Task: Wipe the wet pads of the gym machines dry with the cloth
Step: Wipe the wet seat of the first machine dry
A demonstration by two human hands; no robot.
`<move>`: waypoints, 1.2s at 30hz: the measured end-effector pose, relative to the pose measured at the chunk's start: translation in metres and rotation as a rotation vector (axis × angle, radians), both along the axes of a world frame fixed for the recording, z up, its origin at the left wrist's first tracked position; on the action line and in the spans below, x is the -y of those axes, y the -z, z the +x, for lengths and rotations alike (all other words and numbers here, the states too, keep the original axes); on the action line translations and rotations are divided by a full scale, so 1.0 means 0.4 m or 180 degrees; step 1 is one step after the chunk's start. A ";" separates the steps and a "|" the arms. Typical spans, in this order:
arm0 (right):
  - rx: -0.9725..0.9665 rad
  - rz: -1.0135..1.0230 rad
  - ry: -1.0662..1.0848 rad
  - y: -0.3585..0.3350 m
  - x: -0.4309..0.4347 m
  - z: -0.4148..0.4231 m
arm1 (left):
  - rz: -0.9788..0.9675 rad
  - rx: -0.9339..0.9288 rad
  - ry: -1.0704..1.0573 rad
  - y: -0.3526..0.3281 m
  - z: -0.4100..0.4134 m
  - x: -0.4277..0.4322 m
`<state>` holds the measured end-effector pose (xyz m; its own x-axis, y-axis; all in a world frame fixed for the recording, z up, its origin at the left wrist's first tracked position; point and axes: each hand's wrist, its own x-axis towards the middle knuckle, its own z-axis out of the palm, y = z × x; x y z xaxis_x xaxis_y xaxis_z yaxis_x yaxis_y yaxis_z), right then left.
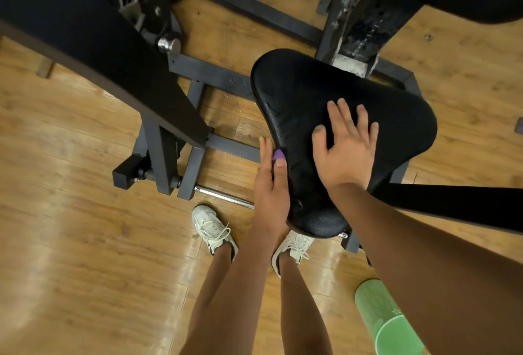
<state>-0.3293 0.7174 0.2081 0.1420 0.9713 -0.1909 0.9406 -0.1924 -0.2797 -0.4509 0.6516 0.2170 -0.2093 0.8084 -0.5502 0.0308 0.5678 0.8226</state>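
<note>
Wooden floor point(85, 213); left hand point(270, 193) fingers point(264, 152) pinch cloth point(278, 154) against pad point(368, 94).

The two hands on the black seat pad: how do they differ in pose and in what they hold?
The left hand lies along the left edge of the seat pad; the right hand lies flat on its top. The left hand's thumb pinches a purple cloth, mostly hidden; the right hand holds nothing, fingers spread. Both touch the pad.
</note>
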 end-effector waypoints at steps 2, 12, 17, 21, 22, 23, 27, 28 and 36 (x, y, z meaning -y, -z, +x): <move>0.0079 -0.0052 -0.0023 0.002 0.000 0.001 | -0.0046 0.0052 -0.0202 0.027 -0.010 -0.062; 0.0126 -0.0179 0.0003 0.002 0.000 0.003 | -0.0325 0.0150 -0.0194 -0.026 0.004 0.038; 0.0154 -0.0207 0.0020 0.004 -0.001 0.002 | -0.0339 0.0132 -0.0346 0.011 -0.008 -0.070; 0.0160 -0.0179 0.0040 0.001 -0.004 0.003 | -0.0264 0.0028 -0.0476 0.068 -0.035 -0.160; 0.0156 -0.0178 0.0038 0.001 -0.004 0.003 | -0.0287 0.0041 -0.0431 0.071 -0.035 -0.151; 0.0152 -0.0180 0.0037 0.001 -0.003 0.003 | -0.0296 0.0064 -0.0378 0.067 -0.030 -0.130; 0.0142 -0.0184 0.0047 0.000 -0.004 0.002 | -0.0232 0.0074 -0.0214 0.014 0.001 -0.034; 0.0140 -0.0178 0.0058 0.000 -0.004 0.002 | -0.0183 0.0058 -0.0213 0.007 0.006 -0.032; 0.0099 -0.0119 0.0073 0.002 -0.006 0.002 | -0.0260 -0.0045 -0.0870 0.101 -0.027 -0.220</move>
<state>-0.3284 0.7198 0.2074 0.1707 0.9599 -0.2223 0.9439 -0.2240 -0.2426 -0.4617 0.7396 0.1765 -0.4216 0.6741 -0.6065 -0.1214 0.6209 0.7744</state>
